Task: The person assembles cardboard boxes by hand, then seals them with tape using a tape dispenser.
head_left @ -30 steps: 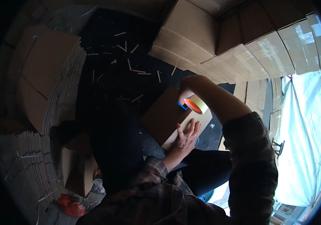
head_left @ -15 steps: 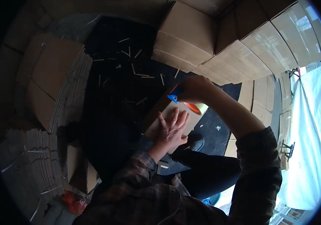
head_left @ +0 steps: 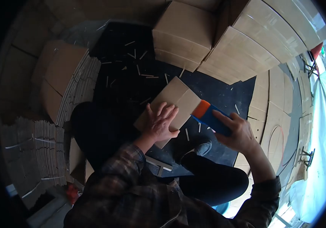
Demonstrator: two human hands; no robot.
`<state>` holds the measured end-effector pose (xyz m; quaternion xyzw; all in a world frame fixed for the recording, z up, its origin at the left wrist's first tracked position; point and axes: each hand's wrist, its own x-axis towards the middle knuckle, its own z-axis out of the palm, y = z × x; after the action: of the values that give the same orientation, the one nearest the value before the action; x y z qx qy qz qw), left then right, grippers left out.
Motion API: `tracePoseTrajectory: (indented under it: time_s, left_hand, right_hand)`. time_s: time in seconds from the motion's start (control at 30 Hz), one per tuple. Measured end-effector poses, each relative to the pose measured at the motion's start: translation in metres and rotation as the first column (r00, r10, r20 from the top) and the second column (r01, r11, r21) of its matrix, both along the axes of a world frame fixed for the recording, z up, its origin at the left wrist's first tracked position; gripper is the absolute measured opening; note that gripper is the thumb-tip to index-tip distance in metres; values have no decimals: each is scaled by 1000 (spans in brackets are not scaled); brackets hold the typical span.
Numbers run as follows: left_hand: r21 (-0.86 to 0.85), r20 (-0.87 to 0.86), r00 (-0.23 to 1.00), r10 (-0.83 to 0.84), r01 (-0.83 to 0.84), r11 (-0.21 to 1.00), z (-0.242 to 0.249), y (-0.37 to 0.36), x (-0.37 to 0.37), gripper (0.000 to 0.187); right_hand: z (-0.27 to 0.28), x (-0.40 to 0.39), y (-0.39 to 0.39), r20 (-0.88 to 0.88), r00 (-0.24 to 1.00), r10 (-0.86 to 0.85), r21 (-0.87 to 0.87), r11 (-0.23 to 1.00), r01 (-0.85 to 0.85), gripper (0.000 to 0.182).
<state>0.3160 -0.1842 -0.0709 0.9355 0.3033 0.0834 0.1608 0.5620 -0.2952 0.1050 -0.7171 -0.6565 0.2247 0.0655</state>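
Observation:
A small brown cardboard box (head_left: 176,91) is in front of me, turned at an angle. My left hand (head_left: 159,124) rests on its top near the left side, fingers spread and nothing gripped. At the box's right edge is a blue tape dispenser (head_left: 213,118) with an orange end, which overlaps the edge in this view. My right hand (head_left: 240,133) is closed around the dispenser's right part, with the index finger stretched along it. The palm side of this hand is hidden.
Stacked large cartons (head_left: 184,34) stand at the back. Bundles of flattened cardboard (head_left: 49,148) are on the left. Thin pale strips (head_left: 138,69) lie scattered over the dark floor mat (head_left: 224,95). Translucent sheeting (head_left: 322,144) hangs at the far right.
My right hand has moved with the tape dispenser from above the box's far end down to its right side. My left hand has stayed flat on the box.

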Motion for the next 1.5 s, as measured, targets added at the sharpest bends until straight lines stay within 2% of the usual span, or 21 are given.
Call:
tracePoseTrajectory:
  time_s: [0.13, 0.23, 0.33, 0.63, 0.87, 0.93, 1.0, 1.1, 1.17, 1.23, 1.3, 1.33, 1.37, 1.4, 1.5]
  left_hand:
    - [32, 5, 1000, 15, -15, 999, -3, -1, 3, 86]
    - [59, 90, 996, 13, -18, 998, -7, -2, 3, 83]
    - [69, 98, 995, 12, -18, 997, -8, -2, 3, 82]
    - [98, 69, 998, 13, -20, 995, -7, -3, 5, 80]
    - [97, 70, 997, -13, 6, 995, -6, -1, 5, 82]
    - [106, 70, 998, 6, -14, 994, -6, 2, 5, 82]
    - [97, 41, 999, 7, -11, 995, -6, 4, 2, 84]
    - [72, 2, 1000, 6, -6, 997, -5, 6, 5, 85]
    - [51, 5, 1000, 9, -10, 999, -6, 7, 3, 85]
    - [54, 8, 1000, 16, -16, 998, -7, 7, 3, 85]
    - [54, 14, 1000, 20, -21, 998, -4, 6, 3, 85]
    - [33, 8, 1000, 19, -19, 999, -3, 6, 4, 85]
    - [10, 3, 1000, 18, -18, 1000, -1, 5, 4, 84]
    - [11, 17, 1000, 20, -20, 1000, 1, 3, 6, 84]
    - [-64, 68, 992, 109, -105, 992, 5, 1, 17, 84]
  right_hand:
    - [-29, 24, -53, -3, 1000, -8, 56, 998, 8, 76]
    - [-49, 34, -76, -29, 999, -42, 36, 998, 43, 79]
    - [-76, 41, -85, -61, 998, -8, 136, 991, 16, 80]
    - [-122, 45, -89, -104, 992, -66, 36, 997, 70, 79]
    - [-164, 29, -52, -124, 992, -36, -5, 999, 36, 72]
    - [-167, 20, -31, -69, 997, -43, -44, 998, 40, 71]
    - [-166, 20, -23, -95, 994, -50, -33, 998, 47, 70]
    - [-140, 22, -6, -66, 997, -47, -79, 996, 42, 67]
    - [-119, 24, 20, -97, 993, -72, -204, 978, 51, 60]
    - [-105, 21, 46, -48, 997, -54, -201, 979, 43, 55]
    - [-92, 12, 65, 20, 1000, -16, -347, 937, 22, 49]
    - [-92, 5, 68, 66, 997, 43, -359, 933, -17, 45]
    - [-97, -4, 70, 112, 988, 103, -376, 925, -54, 41]
    - [-115, -17, 71, 175, 972, 155, -484, 874, -52, 34]
    - [-108, -27, 54, 222, 975, 11, -312, 948, 60, 33]
